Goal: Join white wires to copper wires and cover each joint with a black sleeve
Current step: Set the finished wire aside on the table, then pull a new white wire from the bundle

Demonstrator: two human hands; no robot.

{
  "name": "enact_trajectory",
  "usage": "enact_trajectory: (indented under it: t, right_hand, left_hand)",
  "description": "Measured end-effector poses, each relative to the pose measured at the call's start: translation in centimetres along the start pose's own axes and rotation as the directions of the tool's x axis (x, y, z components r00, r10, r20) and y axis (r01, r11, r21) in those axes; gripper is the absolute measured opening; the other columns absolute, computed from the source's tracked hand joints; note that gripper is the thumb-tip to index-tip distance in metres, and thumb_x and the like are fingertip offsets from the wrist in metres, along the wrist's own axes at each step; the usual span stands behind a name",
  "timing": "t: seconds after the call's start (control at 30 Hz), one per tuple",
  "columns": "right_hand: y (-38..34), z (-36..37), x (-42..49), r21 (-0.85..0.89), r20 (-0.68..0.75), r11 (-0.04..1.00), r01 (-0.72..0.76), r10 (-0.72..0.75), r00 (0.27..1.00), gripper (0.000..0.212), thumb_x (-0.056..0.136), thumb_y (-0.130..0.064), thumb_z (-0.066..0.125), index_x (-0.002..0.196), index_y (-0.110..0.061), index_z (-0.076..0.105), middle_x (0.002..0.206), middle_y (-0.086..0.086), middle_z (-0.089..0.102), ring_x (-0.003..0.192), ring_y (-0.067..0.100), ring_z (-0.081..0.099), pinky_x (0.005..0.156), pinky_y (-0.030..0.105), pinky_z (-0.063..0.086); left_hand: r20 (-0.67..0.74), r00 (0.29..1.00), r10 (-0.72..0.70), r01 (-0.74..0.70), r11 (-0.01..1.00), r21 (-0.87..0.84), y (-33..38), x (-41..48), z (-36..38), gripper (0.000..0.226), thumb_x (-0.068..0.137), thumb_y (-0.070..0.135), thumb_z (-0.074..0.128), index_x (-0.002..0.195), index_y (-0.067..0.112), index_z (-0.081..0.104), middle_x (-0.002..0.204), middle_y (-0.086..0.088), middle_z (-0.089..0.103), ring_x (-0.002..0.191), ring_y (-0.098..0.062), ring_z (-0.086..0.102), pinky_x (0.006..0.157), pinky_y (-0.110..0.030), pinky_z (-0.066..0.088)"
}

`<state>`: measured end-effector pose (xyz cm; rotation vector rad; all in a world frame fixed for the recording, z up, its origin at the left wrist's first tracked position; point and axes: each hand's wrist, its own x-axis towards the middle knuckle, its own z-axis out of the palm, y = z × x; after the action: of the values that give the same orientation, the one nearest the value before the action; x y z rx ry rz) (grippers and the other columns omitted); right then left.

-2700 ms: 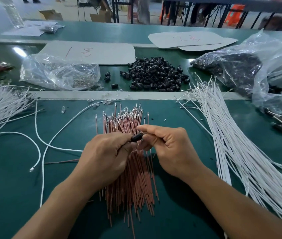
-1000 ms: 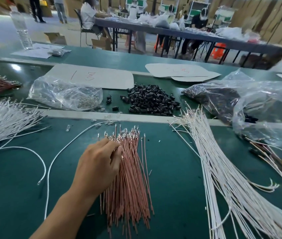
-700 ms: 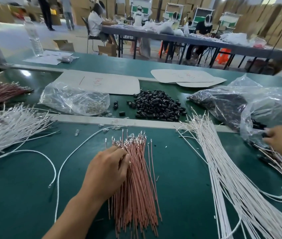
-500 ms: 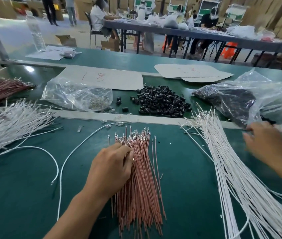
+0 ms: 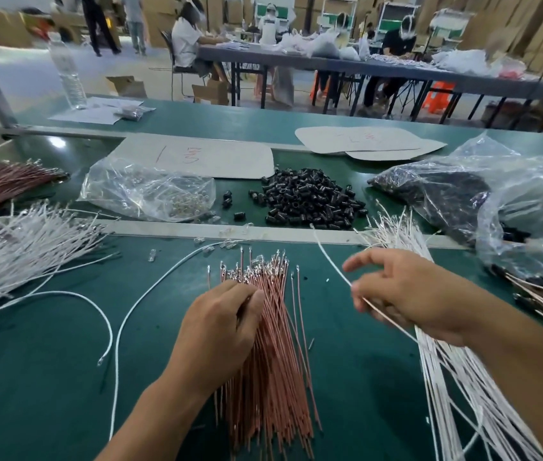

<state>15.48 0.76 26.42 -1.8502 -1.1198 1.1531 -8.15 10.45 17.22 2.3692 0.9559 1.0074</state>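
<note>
A bundle of copper wires point(image 5: 273, 354) with metal terminals lies on the green table in front of me. My left hand point(image 5: 220, 327) rests on its left side, fingers curled into the strands near the terminal ends. My right hand point(image 5: 409, 294) pinches one white wire point(image 5: 328, 257) and holds it lifted, its free end pointing up and left. A large sheaf of white wires point(image 5: 462, 377) lies under and beyond that hand. A heap of black sleeves point(image 5: 310, 197) sits behind the metal strip.
More white wires point(image 5: 20, 241) fan out at the left, with two loose ones point(image 5: 123, 324) curving on the table. A clear bag of small terminals point(image 5: 150, 191), bags at the right point(image 5: 502, 207), cardboard sheets point(image 5: 216, 154) and a water bottle point(image 5: 67, 74) stand farther back.
The hands let go of the sleeved joint. My right hand reached to the right, came back over the white sheaf and now holds a single white wire; my left hand stayed on the copper bundle.
</note>
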Motion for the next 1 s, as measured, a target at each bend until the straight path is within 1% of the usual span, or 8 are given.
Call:
enact_trajectory:
  t: [0.1, 0.17, 0.33, 0.57, 0.77, 0.83, 0.93, 1.0]
  right_hand:
    - [-0.9, 3.0, -0.1, 0.276, -0.104, 0.937, 0.215, -0.194, 0.976, 0.017, 0.099, 0.003, 0.054, 0.101, -0.009, 0.066, 0.076, 0.01, 0.07, 0.054, 0.016, 0.061, 0.045, 0.021, 0.045]
    - [-1.3, 4.9, 0.7, 0.301, -0.333, 0.88, 0.367, -0.263, 0.905, 0.018, 0.1, 0.002, 0.054, 0.1, -0.008, 0.069, 0.081, 0.01, 0.072, 0.063, 0.018, 0.071, 0.05, 0.02, 0.051]
    - [-0.9, 5.7, 3.2, 0.247, -0.617, 0.781, 0.573, -0.33, 0.715, 0.01, 0.095, -0.003, 0.067, 0.1, -0.011, 0.068, 0.086, 0.009, 0.073, 0.075, 0.021, 0.077, 0.063, 0.021, 0.058]
    - [0.2, 1.4, 3.9, 0.282, -0.775, 0.711, 0.644, -0.226, 0.589, 0.01, 0.093, 0.001, 0.068, 0.09, -0.009, 0.066, 0.085, 0.008, 0.07, 0.077, 0.02, 0.077, 0.07, 0.019, 0.058]
    - [2.2, -3.7, 3.3, 0.161, -0.869, 0.788, 0.595, -0.172, 0.464, 0.015, 0.094, -0.001, 0.068, 0.09, -0.015, 0.067, 0.079, 0.004, 0.074, 0.08, 0.019, 0.077, 0.071, 0.019, 0.059]
    - [3.4, -4.6, 3.2, 0.077, -0.851, 0.889, 0.452, -0.178, 0.495, 0.014, 0.094, -0.003, 0.068, 0.091, -0.017, 0.066, 0.082, 0.005, 0.075, 0.077, 0.016, 0.077, 0.07, 0.022, 0.06]
    - [4.5, -5.6, 3.0, -0.168, -0.654, 0.986, -0.011, -0.103, 0.749, 0.014, 0.095, -0.017, 0.07, 0.1, -0.025, 0.06, 0.093, 0.007, 0.073, 0.067, 0.016, 0.075, 0.069, 0.037, 0.063]
    - [4.1, -5.6, 3.1, -0.524, -0.506, 0.798, -0.298, -0.01, 0.863, 0.006, 0.098, -0.029, 0.065, 0.098, -0.025, 0.06, 0.086, 0.006, 0.073, 0.062, 0.02, 0.073, 0.065, 0.038, 0.06]
  left_hand:
    - [0.056, 0.997, -0.044, 0.061, 0.929, -0.364, 1.0, -0.3, 0.2, 0.042, 0.102, 0.044, 0.045, 0.087, 0.012, 0.068, 0.069, 0.001, 0.061, 0.06, -0.012, 0.054, 0.055, -0.027, 0.046]
    - [0.255, 0.965, -0.064, 0.224, 0.707, -0.671, 1.6, -0.5, -0.2, 0.051, 0.1, 0.054, 0.037, 0.116, 0.017, 0.069, 0.091, -0.006, 0.073, 0.076, -0.021, 0.065, 0.066, -0.032, 0.052]
    - [0.539, 0.84, 0.059, 0.451, 0.477, -0.755, 2.4, -0.7, -0.8, 0.037, 0.098, 0.041, 0.054, 0.132, 0.027, 0.06, 0.105, -0.013, 0.075, 0.083, -0.025, 0.067, 0.074, -0.033, 0.056]
    - [0.547, 0.831, 0.1, 0.476, 0.379, -0.794, 2.0, -0.7, -1.4, 0.028, 0.098, 0.027, 0.064, 0.124, 0.016, 0.067, 0.08, -0.007, 0.066, 0.068, -0.017, 0.055, 0.062, -0.024, 0.046]
    - [0.546, 0.829, -0.124, 0.508, 0.574, -0.642, 1.6, -0.3, -1.5, 0.018, 0.096, 0.029, 0.063, 0.088, 0.017, 0.074, 0.069, -0.006, 0.066, 0.056, -0.016, 0.054, 0.05, -0.023, 0.042]
    - [0.521, 0.829, -0.204, 0.515, 0.641, -0.569, 1.5, -0.2, -1.5, 0.022, 0.096, 0.03, 0.062, 0.08, 0.02, 0.072, 0.063, -0.004, 0.066, 0.052, -0.016, 0.053, 0.049, -0.025, 0.043]
    - [0.455, 0.852, -0.26, 0.481, 0.731, -0.484, 1.5, -0.2, -1.3, 0.025, 0.099, 0.026, 0.058, 0.076, 0.022, 0.067, 0.067, -0.009, 0.069, 0.052, -0.016, 0.054, 0.049, -0.03, 0.045]
    - [0.389, 0.882, -0.265, 0.43, 0.789, -0.438, 1.4, -0.3, -1.0, 0.028, 0.101, 0.025, 0.056, 0.074, 0.022, 0.065, 0.068, -0.014, 0.066, 0.052, -0.019, 0.05, 0.05, -0.038, 0.044]
